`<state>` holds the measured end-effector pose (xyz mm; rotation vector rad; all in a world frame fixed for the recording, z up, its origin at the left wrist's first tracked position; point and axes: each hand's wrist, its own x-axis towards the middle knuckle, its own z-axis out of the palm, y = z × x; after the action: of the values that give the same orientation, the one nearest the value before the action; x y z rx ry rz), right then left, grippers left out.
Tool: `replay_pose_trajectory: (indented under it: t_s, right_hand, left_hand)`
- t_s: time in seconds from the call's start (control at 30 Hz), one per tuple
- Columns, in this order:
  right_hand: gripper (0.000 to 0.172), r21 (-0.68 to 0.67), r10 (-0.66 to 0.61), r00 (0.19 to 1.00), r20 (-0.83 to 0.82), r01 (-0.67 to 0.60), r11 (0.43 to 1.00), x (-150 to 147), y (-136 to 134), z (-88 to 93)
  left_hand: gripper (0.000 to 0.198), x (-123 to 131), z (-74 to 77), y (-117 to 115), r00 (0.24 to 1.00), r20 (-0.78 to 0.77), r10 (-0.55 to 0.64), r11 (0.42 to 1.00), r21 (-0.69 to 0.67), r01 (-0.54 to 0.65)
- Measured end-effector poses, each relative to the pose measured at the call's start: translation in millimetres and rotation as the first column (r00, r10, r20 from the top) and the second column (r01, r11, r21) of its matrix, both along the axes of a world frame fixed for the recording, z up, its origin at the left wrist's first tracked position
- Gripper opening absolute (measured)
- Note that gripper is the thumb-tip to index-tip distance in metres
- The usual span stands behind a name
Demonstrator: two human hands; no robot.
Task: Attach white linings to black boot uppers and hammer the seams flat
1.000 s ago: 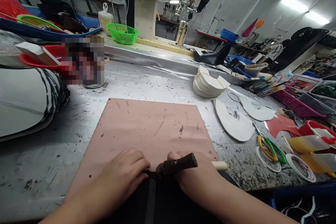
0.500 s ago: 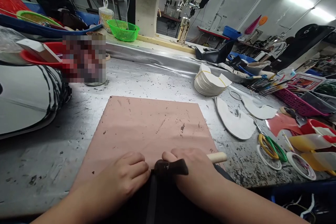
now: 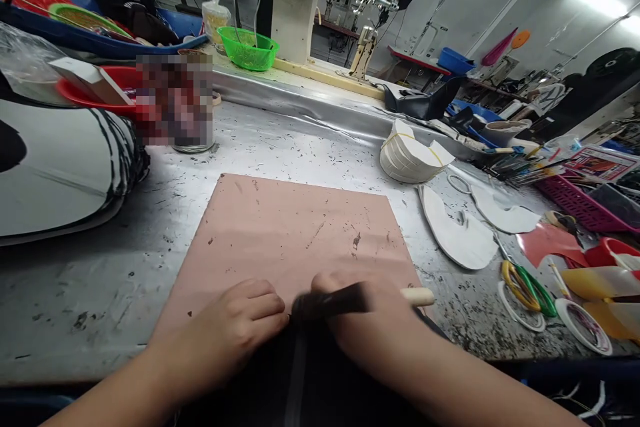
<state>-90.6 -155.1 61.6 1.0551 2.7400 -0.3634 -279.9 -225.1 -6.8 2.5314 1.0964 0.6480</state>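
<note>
My right hand (image 3: 373, 320) is closed around a hammer (image 3: 330, 302), its dark head toward my left hand and the end of its pale handle sticking out on the right. Slightly blurred, the head is over the seam of a black piece of material (image 3: 325, 387), which hangs over the near edge of a pinkish board (image 3: 300, 233). A lighter strip runs down the middle of the material. Just left of the hammer head, my left hand (image 3: 247, 320) has its fingers pressed together on the upper edge of the material; the fingertips are partly hidden.
Stacked white-faced pieces (image 3: 55, 173) lie left of the board. On the right are a banded bundle of white pieces (image 3: 413, 157), flat white shapes (image 3: 457, 233), scissors (image 3: 523, 283), a tape roll (image 3: 584, 327) and bottles (image 3: 597, 281). A sewing machine (image 3: 295, 7) stands behind.
The hammer head has tilted a little and its striking end sits slightly higher. My left hand keeps its place on the material. The whole view has shifted slightly.
</note>
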Motion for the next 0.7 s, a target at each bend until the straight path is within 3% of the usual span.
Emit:
replay_pose_trajectory:
  t_s: [0.1, 0.23, 0.33, 0.43, 0.5, 0.7]
  right_hand:
    - [0.017, -0.028, 0.111, 0.987, 0.12, -0.108, 0.994, -4.0, -1.5, 2.6]
    - [0.015, 0.045, 0.079, 0.992, 0.103, -0.084, 0.995, -8.9, -2.9, 3.7]
    - [0.013, -0.003, 0.158, 0.976, 0.146, -0.16, 0.987, -11.3, -2.3, 4.2]
    - [0.015, 0.038, 0.099, 0.986, 0.134, -0.104, 0.994, -14.1, -0.6, 8.1]
    - [0.015, 0.026, 0.062, 0.991, 0.117, -0.065, 0.998, -17.6, 0.2, 10.2]
    - [0.017, -0.061, 0.142, 0.976, 0.168, -0.133, 0.989, -29.5, 2.6, 8.7]
  left_hand:
    - [0.03, 0.9, 0.3, -0.6, 1.0, -0.011, 0.01, 0.999, 0.045, -0.009]
    - [0.025, 1.8, 0.6, -8.8, 0.992, -0.073, 0.098, 0.993, 0.075, -0.093]
    - [0.03, 3.7, 0.8, -19.9, 0.981, -0.118, 0.153, 0.969, 0.212, -0.125]
    - [0.038, 5.1, 1.6, -29.6, 0.966, -0.138, 0.217, 0.924, 0.349, -0.157]
    - [0.039, 4.8, 1.8, -33.5, 0.964, -0.144, 0.226, 0.913, 0.376, -0.158]
    - [0.042, 2.6, -2.0, -37.7, 0.964, -0.129, 0.233, 0.907, 0.386, -0.167]
